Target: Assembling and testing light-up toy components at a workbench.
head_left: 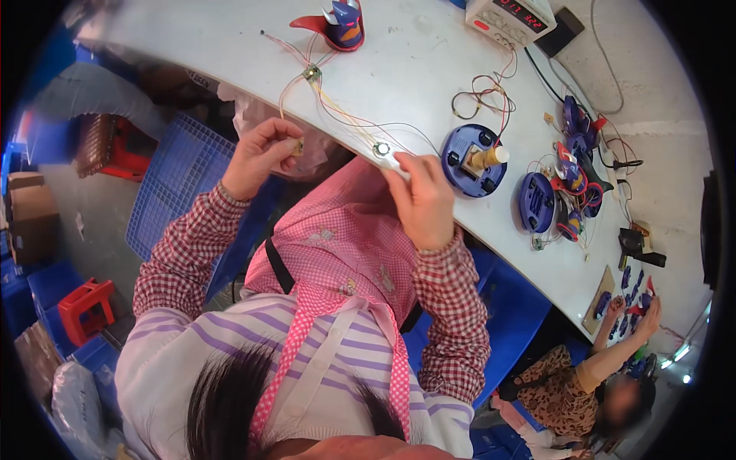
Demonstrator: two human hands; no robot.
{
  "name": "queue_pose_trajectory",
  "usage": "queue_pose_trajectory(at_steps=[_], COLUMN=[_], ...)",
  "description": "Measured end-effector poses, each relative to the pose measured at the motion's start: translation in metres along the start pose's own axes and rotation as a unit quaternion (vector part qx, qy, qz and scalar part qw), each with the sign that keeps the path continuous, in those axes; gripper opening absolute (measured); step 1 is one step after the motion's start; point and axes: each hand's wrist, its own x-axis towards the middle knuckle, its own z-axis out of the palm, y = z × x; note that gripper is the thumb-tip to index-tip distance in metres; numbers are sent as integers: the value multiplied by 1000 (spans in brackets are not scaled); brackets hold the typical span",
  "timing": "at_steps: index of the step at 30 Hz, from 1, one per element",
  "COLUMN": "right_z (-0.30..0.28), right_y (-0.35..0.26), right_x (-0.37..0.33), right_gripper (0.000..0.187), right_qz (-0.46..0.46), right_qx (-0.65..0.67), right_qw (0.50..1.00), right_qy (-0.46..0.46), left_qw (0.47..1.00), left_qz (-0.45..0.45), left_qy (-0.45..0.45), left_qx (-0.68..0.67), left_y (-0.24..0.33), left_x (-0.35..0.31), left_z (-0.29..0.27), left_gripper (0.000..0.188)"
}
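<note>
In the head view, a white table (pixel 418 65) crossed the workroom at a slant, and a co-worker (pixel 571 391) sat farther along it, at the lower right. A power supply (pixel 510 17) and a toy figure (pixel 345 29) stood at the far side. The left hand (pixel 264 159) was in front of the table edge, its thumb and fingers pinching a small part (pixel 297 147). An orange wire ran from this hand up to the board (pixel 311 73), which lay on the table. The right hand (pixel 425 201) was at the edge, thumb and forefinger near each other; I cannot tell whether they gripped anything. The round part (pixel 382 149) lay on the table just beyond these fingertips, slightly to their left, so the right hand was the nearer one. Being round, it showed no long axis, but its yellow wires slanted up-left to the board. Right of it was a blue base (pixel 458 143).
</note>
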Motion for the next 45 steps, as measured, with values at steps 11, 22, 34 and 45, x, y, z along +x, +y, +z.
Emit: queue_pose_trajectory(at_steps=[11,22,34,45], right_z=[35,18,60,86], right_y=[-2,3,-30,-26], right_x=[18,33,25,21], right_gripper=[26,16,17,13], right_qz=[-52,0,351,140], right_qx=[-160,8,600,400], right_qw=[986,999,695,899], right_qy=[-22,-50,-184,-107], left_qw=[999,994,996,998], left_qz=[-18,-38,-26,-41], left_qy=[-5,-9,-8,-12], left_qx=[-43,-107,-79,-38], left_y=[-3,4,3,2], left_x=[-9,-9,-9,-3], left_z=[8,7,15,17], left_gripper=[15,16,16,14])
